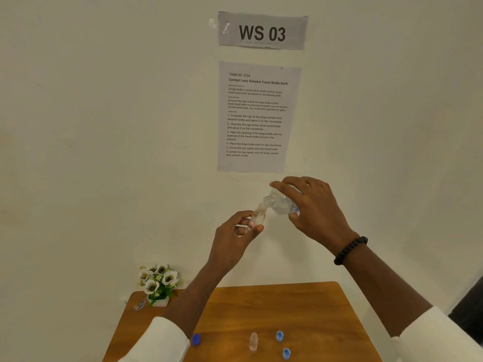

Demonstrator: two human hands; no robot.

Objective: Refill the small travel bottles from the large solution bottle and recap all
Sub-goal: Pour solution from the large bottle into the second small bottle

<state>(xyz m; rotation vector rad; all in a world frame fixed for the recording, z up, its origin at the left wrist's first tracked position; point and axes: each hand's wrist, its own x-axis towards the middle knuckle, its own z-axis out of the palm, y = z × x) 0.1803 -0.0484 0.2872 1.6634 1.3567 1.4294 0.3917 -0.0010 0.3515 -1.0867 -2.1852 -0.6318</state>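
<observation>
Above the brown wooden worktop (pixel 300 309), the right hand (pixel 313 207) grips the large clear plastic solution bottle (pixel 281 203), tipped mouth-to-mouth into a small clear travel bottle (pixel 257 218) pinched by the left hand (pixel 235 239); a second small uncapped bottle (pixel 253 341) waits below, and three blue screw caps (pixel 279 336) lie loose, so recapping remains

Two bare forearms come up from the bottom of the frame, both with loose white fabric sleeves pushed up toward the elbows: the left sleeve (pixel 162 338) at lower centre-left, the right sleeve (pixel 441 333) in the lower right corner. Only accessory is a black beaded bracelet (pixel 350 250) round the right wrist, small round matte beads in a single strand, right of centre. No rings or watch on the fingers (pixel 283 189) or wrists.
</observation>
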